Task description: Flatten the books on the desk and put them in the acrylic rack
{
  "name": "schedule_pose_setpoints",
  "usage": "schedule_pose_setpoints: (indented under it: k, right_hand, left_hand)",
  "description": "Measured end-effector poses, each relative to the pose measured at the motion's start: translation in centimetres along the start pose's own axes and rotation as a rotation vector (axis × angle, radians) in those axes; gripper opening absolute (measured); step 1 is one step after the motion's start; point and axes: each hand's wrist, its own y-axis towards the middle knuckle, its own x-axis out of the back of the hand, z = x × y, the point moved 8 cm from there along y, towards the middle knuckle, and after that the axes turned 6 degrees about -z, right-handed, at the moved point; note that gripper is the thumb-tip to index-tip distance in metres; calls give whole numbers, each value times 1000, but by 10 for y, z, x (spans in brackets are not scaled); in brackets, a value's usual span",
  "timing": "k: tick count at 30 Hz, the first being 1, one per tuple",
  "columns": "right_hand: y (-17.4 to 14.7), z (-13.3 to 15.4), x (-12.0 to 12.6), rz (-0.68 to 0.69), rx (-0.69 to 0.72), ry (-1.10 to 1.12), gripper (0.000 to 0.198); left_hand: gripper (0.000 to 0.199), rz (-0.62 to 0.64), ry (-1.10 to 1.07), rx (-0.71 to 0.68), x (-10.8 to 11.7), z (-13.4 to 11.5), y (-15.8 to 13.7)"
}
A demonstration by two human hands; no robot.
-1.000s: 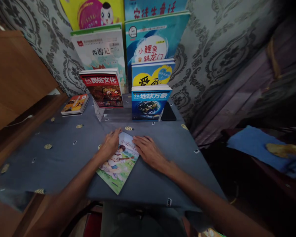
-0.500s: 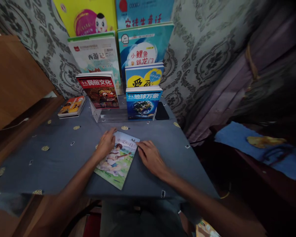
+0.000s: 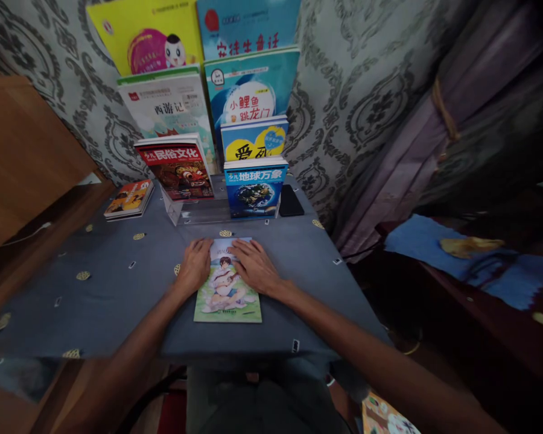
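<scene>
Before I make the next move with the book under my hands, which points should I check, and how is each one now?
1. Book flat on the table: ok.
2. Book's lower edge roughly parallel to the table's near edge: ok.
3. Left hand at the book's upper left side: ok.
4. Cover title uncovered: not ok, right hand hides part.
5. Book apart from clear stand: ok.
6. Fingers under the cover: cannot tell.

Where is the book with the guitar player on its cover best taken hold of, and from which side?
Probably by the near edge of the book, coming from the person's side. It lies flat and looks thin, so fingers could slip under there, thumb on the cover. The left hand and right hand rest at its far corners and sides, leaving that edge uncovered.
</scene>
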Motion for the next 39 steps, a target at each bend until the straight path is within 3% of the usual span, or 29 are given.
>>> schedule_pose_setpoints:
  k: [6, 17, 28, 35, 39]
  right_hand:
    - [-6, -36, 10, -77, -126, -4, 41]
    - [-5, -66, 11, -149, -100, 231, 42]
    - [-5, -63, 9, -123, -117, 210, 43]
    - [-8, -54, 11, -113, -114, 180, 44]
    - [-29, -38, 18, -72, -65, 219, 47]
  left_hand:
    - [40, 48, 54, 16, -4, 0, -1]
    - [44, 112, 47, -52, -7, -3, -1]
    - [42, 337, -235, -391, -5, -57, -18]
    - [39, 352, -216, -377, -6, -57, -21]
    - [38, 336, -212, -342, -8, -55, -20]
